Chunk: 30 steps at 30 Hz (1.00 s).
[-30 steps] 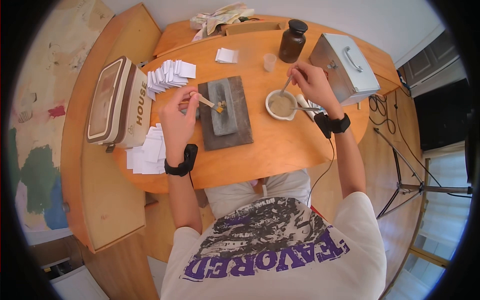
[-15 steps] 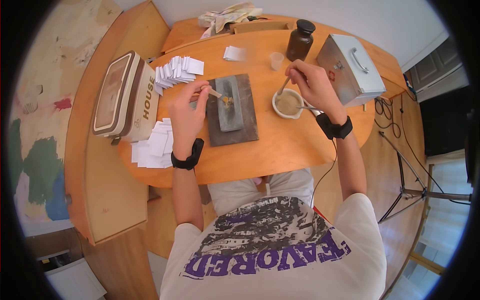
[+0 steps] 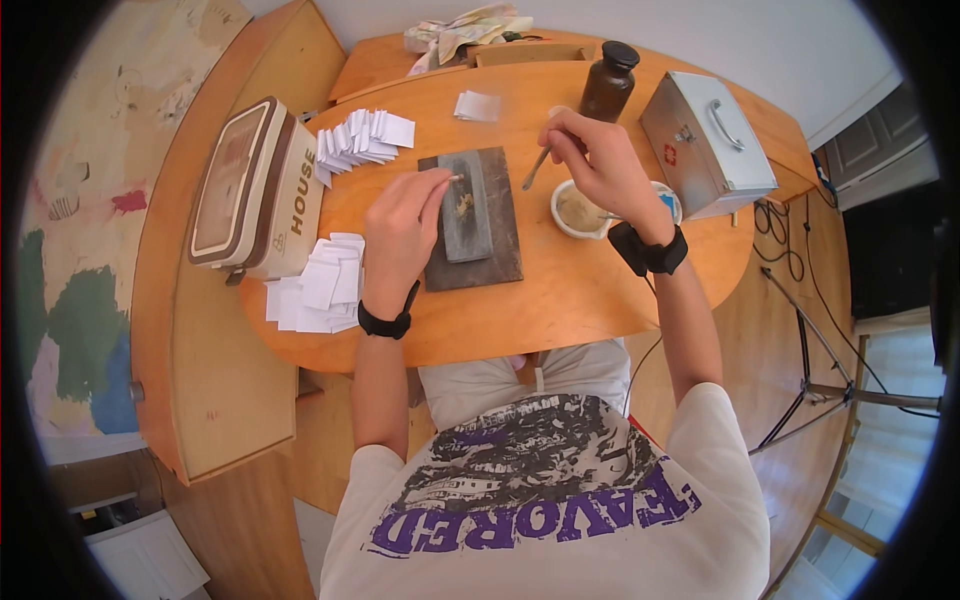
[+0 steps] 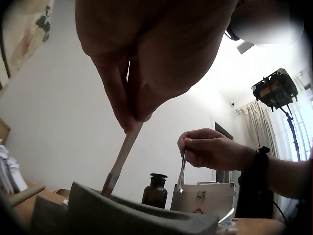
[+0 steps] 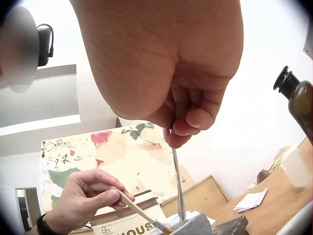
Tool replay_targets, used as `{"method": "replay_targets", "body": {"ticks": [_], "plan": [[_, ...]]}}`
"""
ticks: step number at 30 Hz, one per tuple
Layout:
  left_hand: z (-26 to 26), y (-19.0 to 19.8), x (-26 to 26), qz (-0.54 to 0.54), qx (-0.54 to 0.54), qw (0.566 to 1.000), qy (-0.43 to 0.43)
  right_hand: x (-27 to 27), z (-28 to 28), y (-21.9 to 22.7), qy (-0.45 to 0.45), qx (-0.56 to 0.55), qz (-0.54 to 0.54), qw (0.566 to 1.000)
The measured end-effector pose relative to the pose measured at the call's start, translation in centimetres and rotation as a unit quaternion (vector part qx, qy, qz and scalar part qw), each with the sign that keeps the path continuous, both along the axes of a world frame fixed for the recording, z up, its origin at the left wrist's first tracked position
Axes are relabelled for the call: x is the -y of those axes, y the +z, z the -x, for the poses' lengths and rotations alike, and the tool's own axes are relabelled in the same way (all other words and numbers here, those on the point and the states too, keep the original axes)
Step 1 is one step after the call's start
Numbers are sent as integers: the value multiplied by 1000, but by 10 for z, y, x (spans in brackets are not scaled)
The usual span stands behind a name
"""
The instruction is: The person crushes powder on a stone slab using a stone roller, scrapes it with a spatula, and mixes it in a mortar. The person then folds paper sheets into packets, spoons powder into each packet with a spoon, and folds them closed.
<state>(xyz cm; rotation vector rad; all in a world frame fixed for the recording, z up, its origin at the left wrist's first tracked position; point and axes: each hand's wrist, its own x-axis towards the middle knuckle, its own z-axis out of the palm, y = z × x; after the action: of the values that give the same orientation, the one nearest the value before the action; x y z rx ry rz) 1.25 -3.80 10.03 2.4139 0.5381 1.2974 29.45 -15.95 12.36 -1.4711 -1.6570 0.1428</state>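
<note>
My left hand (image 3: 405, 225) pinches the wooden handle of a flat brush (image 4: 122, 159). The brush's tip reaches into a long grey stone trough (image 3: 466, 238), which lies on a dark square slab (image 3: 507, 250) and has a little tan material in its hollow. Between thumb and fingers, my right hand (image 3: 600, 165) holds a thin metal spoon (image 5: 179, 191), pointing downward. That spoon is in the air between the trough and a white bowl (image 3: 590, 234) of tan powder. Another metal utensil leans in the bowl, partly behind my right wrist.
White paper packets (image 3: 365, 137) are stacked at the back left, with more loose papers (image 3: 320, 285) nearer me. A beige HOUSE box (image 3: 275, 200) stands at the left. Toward the back right are a brown bottle (image 3: 608, 85) and a silver case (image 3: 710, 140).
My right hand has lifted the spoon out of the bowl and moved it left toward the trough. The left hand has moved the brush over toward the trough's far end.
</note>
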Motion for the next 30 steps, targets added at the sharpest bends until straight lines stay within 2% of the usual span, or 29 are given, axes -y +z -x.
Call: {"method": "replay_targets", "body": {"ticks": [4,6,9,13,15,18,25,30], "plan": [[1,-5,7,-4,-37,999,1,-6,6,1,1,1,-8,1000],[6,-5,14,17,-60,998,-19,-5,10,4,-3,-48,0,999],[14,-4,20,46,-74,996,-32,-6,9,3,-2,-49,-6,999],[16,0,20,28,-35,999,-5,-6,9,2,-2,-51,10,999],[11,-1,16,12,-20,1000,13,-7,7,1,4,-1,12,1000],[9,-5,13,-31,-35,999,2,-7,9,3,7,-3,16,1000],[20,7,25,-12,-79,996,-28,-8,8,2,7,0,12,1000],[10,5,17,-13,-26,1000,-2,-13,12,3,11,-8,11,1000]]}}
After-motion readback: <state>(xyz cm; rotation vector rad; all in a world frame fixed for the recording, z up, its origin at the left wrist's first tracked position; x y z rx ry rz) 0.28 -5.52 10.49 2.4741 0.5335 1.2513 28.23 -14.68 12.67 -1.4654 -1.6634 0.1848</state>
